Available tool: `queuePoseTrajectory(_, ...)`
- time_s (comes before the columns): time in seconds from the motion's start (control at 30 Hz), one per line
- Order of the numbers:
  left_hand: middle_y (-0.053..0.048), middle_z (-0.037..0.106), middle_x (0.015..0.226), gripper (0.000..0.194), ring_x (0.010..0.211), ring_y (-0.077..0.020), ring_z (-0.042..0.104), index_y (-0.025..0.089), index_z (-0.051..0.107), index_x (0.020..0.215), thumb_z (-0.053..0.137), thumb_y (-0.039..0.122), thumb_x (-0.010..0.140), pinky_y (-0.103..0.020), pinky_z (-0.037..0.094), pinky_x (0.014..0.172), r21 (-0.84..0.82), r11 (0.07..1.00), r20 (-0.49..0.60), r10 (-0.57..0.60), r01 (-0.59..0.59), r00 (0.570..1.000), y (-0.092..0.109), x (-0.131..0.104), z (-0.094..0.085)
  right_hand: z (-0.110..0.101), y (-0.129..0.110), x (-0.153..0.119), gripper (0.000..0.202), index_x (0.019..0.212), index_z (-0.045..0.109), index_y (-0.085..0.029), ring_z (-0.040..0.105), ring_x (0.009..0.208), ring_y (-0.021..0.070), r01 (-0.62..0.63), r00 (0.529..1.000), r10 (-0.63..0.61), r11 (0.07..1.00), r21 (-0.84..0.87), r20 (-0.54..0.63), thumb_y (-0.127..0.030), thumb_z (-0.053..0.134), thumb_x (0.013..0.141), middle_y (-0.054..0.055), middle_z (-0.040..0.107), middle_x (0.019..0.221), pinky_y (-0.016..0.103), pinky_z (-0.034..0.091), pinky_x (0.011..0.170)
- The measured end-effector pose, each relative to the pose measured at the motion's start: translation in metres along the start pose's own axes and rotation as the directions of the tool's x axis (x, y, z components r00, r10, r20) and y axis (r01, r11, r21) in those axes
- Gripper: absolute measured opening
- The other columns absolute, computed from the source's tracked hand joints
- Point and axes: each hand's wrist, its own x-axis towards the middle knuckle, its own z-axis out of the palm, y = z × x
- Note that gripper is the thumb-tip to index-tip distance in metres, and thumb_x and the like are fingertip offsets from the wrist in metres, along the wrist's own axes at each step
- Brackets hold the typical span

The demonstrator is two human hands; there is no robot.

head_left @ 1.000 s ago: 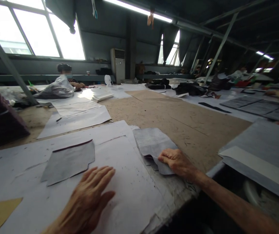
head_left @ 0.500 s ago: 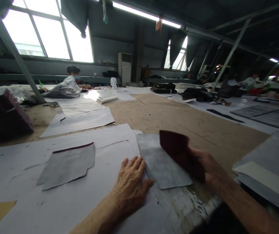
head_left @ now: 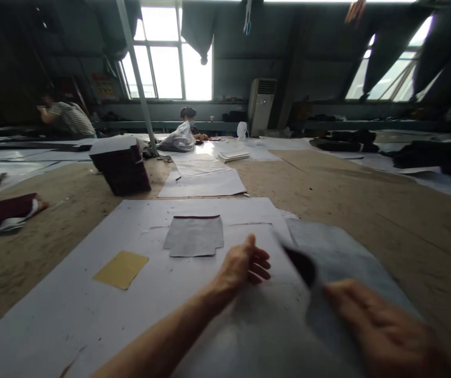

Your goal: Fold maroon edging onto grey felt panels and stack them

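My left hand hovers just above the large white sheet, thumb up and fingers apart, with nothing in it. In my right hand is a floppy fabric piece, dark on one face and grey on the other, blurred by motion. Its near corner is pinched between thumb and fingers, and the far end curls up. Under and beyond it lies a grey piece. Beyond my left hand, a grey panel with notched lower corners and a maroon top edge rests flat. Left of it lies a yellow square.
A dark maroon stack topped with white stands on the brown table at the left. Maroon fabric lies farther left. White papers, a clear plastic bag and a pole are ahead. Two people sit or stand farther back.
The view has swung left. My left hand has lifted off the white sheet and turned thumb up. My right hand has brought the fabric piece nearer, and its grey face now shows.
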Motion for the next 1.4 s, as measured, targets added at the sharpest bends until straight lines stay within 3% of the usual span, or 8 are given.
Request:
queuePoseTrajectory(0.07,-0.013,0.065,0.082,0.074,0.065,-0.0175,0.059,0.004,0.055,0.102,0.002,0.053,0.087,-0.028,0.044,0.056,-0.034,0.991,0.068,-0.123,0.125,0.990,-0.013,-0.018,-0.032,0.047,-0.020,-0.017,0.022,0.065,0.049,-0.021,0.050,0.052,0.0118,0.050,0.998,-0.050,0.999,0.010,0.029,-0.023,0.045,0.087,0.001,0.051,0.057,0.022,0.040,0.042)
queuePoseTrajectory(0.17,-0.007,0.064,0.077,0.049,0.069,-0.0167,0.057,0.010,0.063,0.089,0.045,0.054,0.077,-0.025,0.040,0.057,0.016,0.973,0.131,-0.229,0.229,0.965,-0.024,-0.043,-0.066,0.110,-0.049,-0.031,0.021,0.063,0.047,-0.019,0.048,0.057,0.0146,0.258,0.966,-0.258,0.966,-0.021,0.010,-0.013,0.042,0.083,0.002,0.049,0.059,0.027,0.037,0.048)
queuePoseTrajectory(0.33,0.002,0.056,0.067,0.033,0.059,-0.0130,0.048,0.018,0.064,0.084,0.065,0.017,0.051,-0.022,0.032,0.050,0.176,0.956,0.103,-0.256,0.236,0.961,-0.022,-0.060,-0.073,0.158,-0.077,-0.034,0.027,0.052,0.043,-0.018,0.039,0.049,0.0160,0.386,0.906,-0.399,0.916,-0.110,-0.142,-0.009,0.038,0.077,0.003,0.041,0.050,0.031,0.021,0.041)
queuePoseTrajectory(0.53,0.002,0.056,0.075,0.028,0.071,-0.0141,0.049,0.021,0.067,0.078,0.065,0.008,0.054,-0.025,0.037,0.062,0.242,0.955,-0.025,-0.168,0.169,0.985,-0.029,-0.071,-0.063,0.116,-0.056,-0.011,0.017,0.071,0.058,-0.015,0.048,0.064,0.0160,0.370,0.926,-0.373,0.927,0.059,0.057,-0.011,0.044,0.080,0.005,0.055,0.067,0.027,0.043,0.055)
queuePoseTrajectory(0.63,0.002,0.056,0.075,0.028,0.073,-0.0130,0.051,0.023,0.070,0.078,0.066,0.003,0.058,-0.027,0.040,0.069,0.232,0.971,-0.069,-0.041,0.056,0.997,-0.035,-0.077,-0.061,0.094,-0.030,0.010,0.016,0.091,0.061,-0.014,0.051,0.081,0.0198,0.314,0.947,-0.303,0.944,-0.105,0.111,-0.011,0.050,0.080,0.007,0.061,0.087,0.035,0.048,0.071)
queuePoseTrajectory(0.73,0.002,0.055,0.075,0.029,0.073,-0.0112,0.051,0.025,0.070,0.084,0.065,0.004,0.065,-0.026,0.042,0.068,0.234,0.968,-0.068,0.111,-0.092,0.992,-0.042,-0.082,-0.060,0.087,-0.011,0.022,0.016,0.094,0.061,-0.013,0.052,0.079,0.0194,0.356,0.922,-0.321,0.923,-0.145,0.218,-0.014,0.055,0.079,0.007,0.062,0.084,0.035,0.049,0.068)
queuePoseTrajectory(0.97,-0.002,0.049,0.078,0.036,0.074,-0.0123,0.043,0.020,0.062,0.101,0.044,-0.001,0.078,-0.028,0.039,0.068,0.445,0.763,0.050,0.502,-0.469,0.864,-0.057,-0.086,-0.062,0.088,-0.006,0.021,0.017,0.090,0.063,-0.012,0.051,0.079,0.0183,0.513,0.856,-0.487,0.842,-0.167,0.174,-0.006,0.049,0.082,0.009,0.059,0.083,0.033,0.047,0.065)
queuePoseTrajectory(1.4,-0.007,0.051,0.084,0.028,0.076,-0.0168,0.041,0.007,0.047,0.114,0.031,0.014,0.092,-0.036,0.038,0.071,0.609,0.511,0.355,0.508,-0.607,0.785,-0.052,-0.087,-0.071,0.074,-0.001,0.025,0.027,0.107,0.056,-0.008,0.055,0.077,0.0176,0.717,0.665,-0.607,0.681,-0.146,0.435,-0.009,0.038,0.087,0.008,0.062,0.084,0.035,0.049,0.066)
